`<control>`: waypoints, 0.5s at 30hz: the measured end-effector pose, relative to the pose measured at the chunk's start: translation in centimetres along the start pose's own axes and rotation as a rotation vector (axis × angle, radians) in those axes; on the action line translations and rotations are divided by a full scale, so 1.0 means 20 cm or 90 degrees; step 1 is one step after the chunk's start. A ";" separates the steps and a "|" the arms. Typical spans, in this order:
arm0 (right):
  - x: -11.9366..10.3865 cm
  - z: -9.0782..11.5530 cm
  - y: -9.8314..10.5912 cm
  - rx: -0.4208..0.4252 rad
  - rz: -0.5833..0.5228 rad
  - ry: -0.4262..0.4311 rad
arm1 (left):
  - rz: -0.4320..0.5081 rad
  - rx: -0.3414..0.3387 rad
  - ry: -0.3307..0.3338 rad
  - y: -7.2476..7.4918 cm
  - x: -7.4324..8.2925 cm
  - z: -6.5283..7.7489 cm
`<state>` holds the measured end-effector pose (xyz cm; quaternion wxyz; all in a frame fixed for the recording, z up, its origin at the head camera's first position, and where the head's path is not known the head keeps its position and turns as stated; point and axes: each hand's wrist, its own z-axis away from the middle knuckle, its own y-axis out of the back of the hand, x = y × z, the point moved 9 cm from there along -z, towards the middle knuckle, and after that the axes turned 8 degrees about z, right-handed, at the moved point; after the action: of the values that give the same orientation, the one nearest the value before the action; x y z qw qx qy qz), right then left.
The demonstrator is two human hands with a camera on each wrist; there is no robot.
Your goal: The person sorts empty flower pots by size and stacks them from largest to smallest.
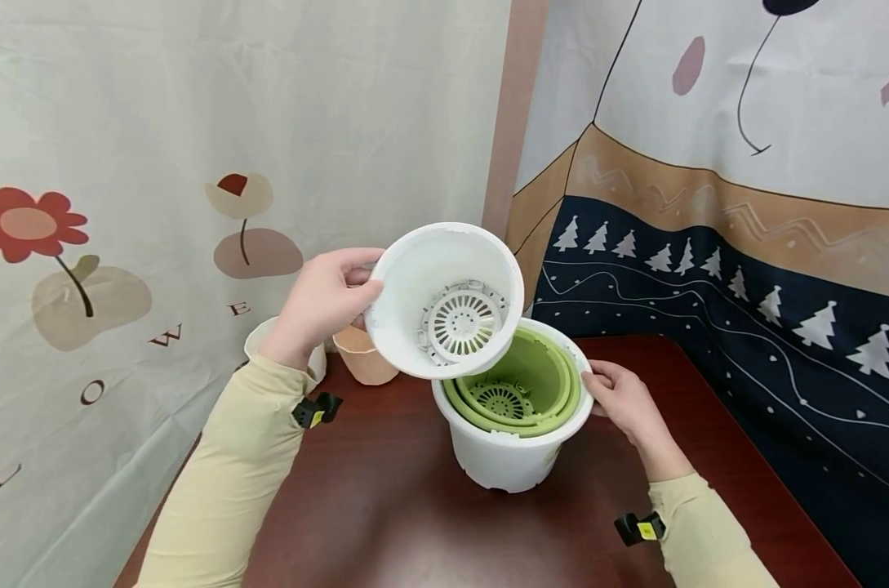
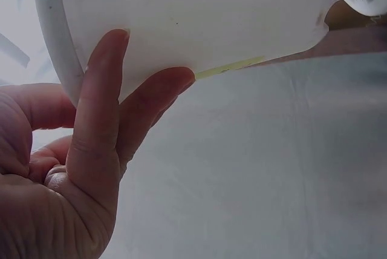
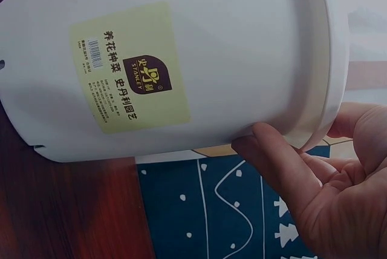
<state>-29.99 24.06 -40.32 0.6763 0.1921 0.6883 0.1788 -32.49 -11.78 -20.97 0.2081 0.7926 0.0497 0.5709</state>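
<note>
My left hand (image 1: 331, 298) pinches the rim of a white flowerpot (image 1: 403, 286) and holds it in the air, tilted so its slotted base insert shows. In the left wrist view, fingers press on that pot's outer wall (image 2: 211, 17). Below and to the right, a larger white flowerpot (image 1: 503, 461) stands on the table with green flowerpots (image 1: 540, 367) nested inside. The raised pot hides part of this stack. My right hand (image 1: 626, 407) grips the larger pot's rim from the right. A yellow-green label (image 3: 130, 68) shows on its side in the right wrist view.
At the back left of the dark red table (image 1: 385, 482), a peach pot (image 1: 366, 357) and a white pot (image 1: 316, 365) stand by the curtain (image 1: 385, 122). The left forearm partly covers the white one. A patterned cloth (image 1: 672, 343) hangs along the right edge.
</note>
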 end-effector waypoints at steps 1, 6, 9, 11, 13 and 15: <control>0.00 0.00 0.00 0.001 0.002 0.000 | 0.006 -0.003 0.003 -0.01 0.00 -0.01; 0.00 0.00 0.00 0.002 0.006 -0.002 | 0.031 -0.023 0.009 -0.08 0.00 -0.04; 0.00 0.00 0.00 -0.001 0.000 -0.003 | 0.038 -0.034 0.007 -0.12 0.01 -0.05; 0.00 0.00 0.00 -0.001 -0.004 -0.002 | 0.040 -0.040 0.005 -0.14 0.02 -0.06; 0.00 0.00 0.00 -0.002 -0.007 -0.002 | 0.042 -0.047 0.005 -0.17 0.03 -0.07; 0.00 0.00 0.00 -0.002 -0.009 -0.001 | 0.039 -0.051 0.004 -0.19 0.03 -0.07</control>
<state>-30.03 24.06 -40.36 0.6787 0.1860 0.6886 0.1750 -33.07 -7.70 -21.56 0.2221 0.7829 0.0029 0.5811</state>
